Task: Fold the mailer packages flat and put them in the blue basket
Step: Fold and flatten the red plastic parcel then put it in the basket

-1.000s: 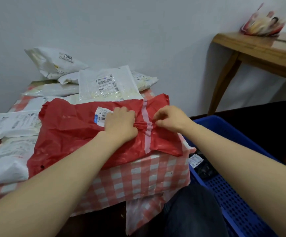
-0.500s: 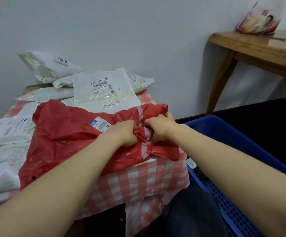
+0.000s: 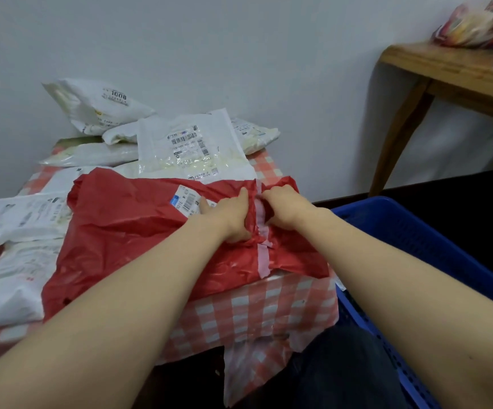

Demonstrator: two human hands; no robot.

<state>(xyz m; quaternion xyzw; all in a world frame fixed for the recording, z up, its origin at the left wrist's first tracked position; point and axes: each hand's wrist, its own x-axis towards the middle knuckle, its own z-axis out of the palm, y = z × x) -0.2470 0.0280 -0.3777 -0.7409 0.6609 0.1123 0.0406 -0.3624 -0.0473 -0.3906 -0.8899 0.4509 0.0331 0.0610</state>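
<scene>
Gripping the red mailer (image 3: 139,228) from both sides of its pale tape strip (image 3: 261,231), the two hands sit close together on top of it. The left hand (image 3: 230,216) lies with its fingers reaching forward over the plastic and its thumb side bunching the red film against the tape; just left of its fingertips is the white label (image 3: 187,199) with a barcode. The right hand (image 3: 283,206) has its fingers curled, pinching a fold of the mailer just right of the tape. Whether the fingertips of either hand tuck under the film cannot be told.

The mailer lies crumpled on the checked cloth (image 3: 257,308) of the table, its near edge hanging over the table's front corner. Beyond the fingers a white mailer (image 3: 192,146) leans on a heap of more white ones; others lie to the left of the left forearm. Right of the right forearm, lower than the table, stands the blue basket (image 3: 410,237). Further right and behind it is a wooden table (image 3: 457,75) with a colourful bag (image 3: 475,25) on it.
</scene>
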